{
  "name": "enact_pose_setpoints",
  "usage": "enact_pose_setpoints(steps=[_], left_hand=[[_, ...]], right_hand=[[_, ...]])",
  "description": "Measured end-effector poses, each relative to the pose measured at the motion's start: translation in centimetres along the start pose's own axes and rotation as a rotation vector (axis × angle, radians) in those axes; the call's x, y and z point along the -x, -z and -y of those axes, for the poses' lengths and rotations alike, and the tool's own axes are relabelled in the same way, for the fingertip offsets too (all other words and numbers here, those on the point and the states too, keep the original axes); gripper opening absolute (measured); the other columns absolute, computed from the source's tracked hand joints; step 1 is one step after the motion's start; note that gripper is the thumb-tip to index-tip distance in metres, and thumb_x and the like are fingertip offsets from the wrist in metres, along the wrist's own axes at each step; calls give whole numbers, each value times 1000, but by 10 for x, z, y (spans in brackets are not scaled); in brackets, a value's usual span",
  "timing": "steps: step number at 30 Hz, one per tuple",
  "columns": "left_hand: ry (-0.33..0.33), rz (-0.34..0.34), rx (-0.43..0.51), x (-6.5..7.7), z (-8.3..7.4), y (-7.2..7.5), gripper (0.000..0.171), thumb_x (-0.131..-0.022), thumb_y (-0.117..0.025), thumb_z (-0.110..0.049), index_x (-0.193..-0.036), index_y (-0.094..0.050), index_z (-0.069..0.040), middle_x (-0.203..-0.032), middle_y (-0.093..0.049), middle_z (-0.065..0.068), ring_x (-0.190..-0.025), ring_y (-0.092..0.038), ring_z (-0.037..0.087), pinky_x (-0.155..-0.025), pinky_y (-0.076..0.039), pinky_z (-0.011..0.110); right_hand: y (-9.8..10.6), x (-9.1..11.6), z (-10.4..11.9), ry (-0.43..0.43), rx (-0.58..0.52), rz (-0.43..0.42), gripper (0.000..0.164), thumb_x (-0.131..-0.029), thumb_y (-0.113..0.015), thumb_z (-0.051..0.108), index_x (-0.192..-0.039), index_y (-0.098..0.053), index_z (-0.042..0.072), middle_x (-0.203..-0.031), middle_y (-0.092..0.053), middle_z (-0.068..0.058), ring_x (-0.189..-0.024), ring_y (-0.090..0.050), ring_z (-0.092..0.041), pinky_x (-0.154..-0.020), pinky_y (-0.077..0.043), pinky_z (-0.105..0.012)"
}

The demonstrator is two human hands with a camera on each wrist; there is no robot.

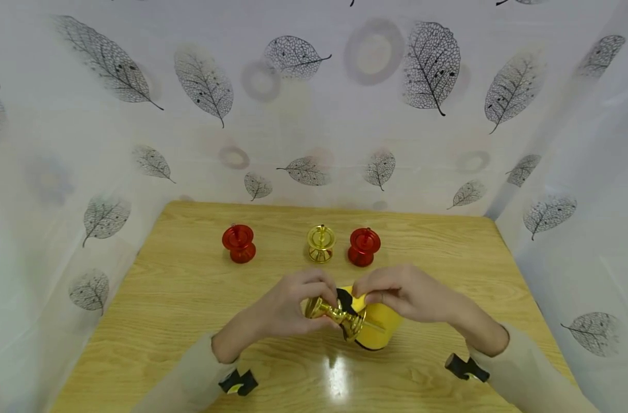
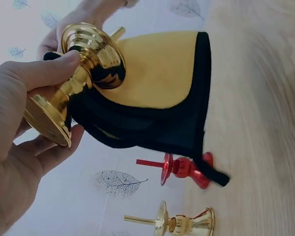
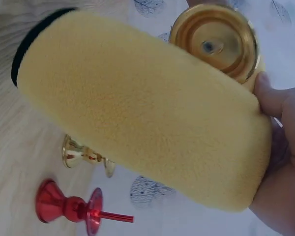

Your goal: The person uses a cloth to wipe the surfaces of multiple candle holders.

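We count four stands: two gold, two red. One held gold stand (image 1: 339,315) is in the left fingers (image 2: 61,152); one farther gold stand (image 1: 320,244) is beyond them. One leftmost red stand (image 1: 238,244) lies beyond and left of those fingers, one rightmost red stand (image 1: 365,248) beyond the right fingers (image 1: 378,279). We see one yellow cloth (image 3: 137,108) in the right fingers, and one desk (image 1: 190,321) beneath both hands' fingers.

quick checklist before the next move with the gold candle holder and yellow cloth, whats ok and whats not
1. Left hand grips the gold candle holder: ok
2. Right hand holds the yellow cloth: ok
3. Held holder upright: not ok, tilted
4. Left red holder, standing gold holder and right red holder upright on the table: ok
5. Held holder free of dust: cannot tell
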State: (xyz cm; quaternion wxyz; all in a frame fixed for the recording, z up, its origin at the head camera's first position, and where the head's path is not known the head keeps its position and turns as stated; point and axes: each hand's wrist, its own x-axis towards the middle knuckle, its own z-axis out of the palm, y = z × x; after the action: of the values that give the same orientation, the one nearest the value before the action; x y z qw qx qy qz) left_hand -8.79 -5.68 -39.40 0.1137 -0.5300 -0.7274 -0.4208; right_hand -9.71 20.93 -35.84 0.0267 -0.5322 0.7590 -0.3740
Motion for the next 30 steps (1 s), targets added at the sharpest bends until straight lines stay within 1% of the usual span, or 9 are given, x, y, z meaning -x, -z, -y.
enact_pose_setpoints(steps=[3, 6, 10, 14, 17, 22, 24, 26, 30], left_hand=[[-43, -19, 26, -1, -3, 2, 26, -73, -85, -15, -90, -66, -12, -97, -63, -1, -91, -60, 8, -85, -51, 13], [-76, -35, 49, -2, -5, 4, 26, -73, -85, -13, -91, -67, -11, -97, -62, 0, -91, -60, 9, -85, -52, 14], [-83, -42, 55, -4, -6, 6, 27, -73, -85, -12, -93, -66, -10, -98, -63, 1, -91, -61, 10, -86, -52, 14], [-50, -33, 53, -4, -4, 6, 29, -73, -85, -13, -95, -66, -9, -98, -65, 1, -91, -63, 9, -86, -52, 13], [-12, -22, 53, -4, -2, 6, 29, -74, -84, -15, -95, -65, -10, -98, -66, 0, -92, -64, 9, -87, -52, 13], [37, 5, 67, -3, 2, 5, 26, -76, -83, -18, -93, -65, -10, -99, -67, 1, -93, -65, 9, -86, -52, 13], [33, 9, 65, -3, 3, 5, 25, -76, -83, -18, -93, -65, -10, -99, -67, 0, -93, -65, 9, -86, -52, 12], [10, 5, 50, -3, 3, 5, 25, -76, -83, -18, -92, -66, -10, -99, -66, 0, -93, -64, 9, -86, -51, 12], [-53, -21, 11, -4, 3, 5, 26, -74, -85, -18, -91, -66, -10, -96, -64, 0, -91, -63, 9, -86, -51, 12]], right_hand=[[-1, 2, -8, -91, -140, 4, 25, -92, -61, 1, -111, -70, 14, -106, -75, -3, -89, -70, -6, -77, -58, -22], [-2, 2, -14, -128, -179, -4, 24, -93, -60, 1, -112, -69, 12, -105, -75, -5, -86, -68, -5, -75, -58, -24], [-3, 2, -17, -129, -207, -9, 24, -92, -59, -1, -111, -69, 12, -104, -75, -6, -86, -68, -6, -76, -58, -25], [-1, 0, -13, -96, -192, -29, 28, -90, -61, -5, -111, -69, 11, -104, -75, -7, -87, -69, -7, -76, -58, -24], [0, -3, -6, -16, -92, -50, 28, -88, -63, -5, -111, -69, 10, -105, -74, -6, -92, -71, -10, -80, -58, -22], [-1, -6, 7, 158, 245, -99, 16, -93, -63, 9, -107, -72, 11, -104, -75, -3, -95, -72, -15, -84, -57, -21], [-1, -6, 8, 175, 273, -110, 16, -94, -63, 11, -106, -72, 11, -104, -75, -3, -95, -72, -16, -84, -57, -20], [-1, -5, 7, 142, 195, -97, 18, -92, -63, 6, -108, -71, 10, -104, -74, -4, -95, -72, -16, -84, -57, -20], [-1, -2, -2, 7, -83, -73, 29, -87, -63, -8, -111, -69, 7, -106, -74, -10, -99, -71, -13, -85, -57, -22]])
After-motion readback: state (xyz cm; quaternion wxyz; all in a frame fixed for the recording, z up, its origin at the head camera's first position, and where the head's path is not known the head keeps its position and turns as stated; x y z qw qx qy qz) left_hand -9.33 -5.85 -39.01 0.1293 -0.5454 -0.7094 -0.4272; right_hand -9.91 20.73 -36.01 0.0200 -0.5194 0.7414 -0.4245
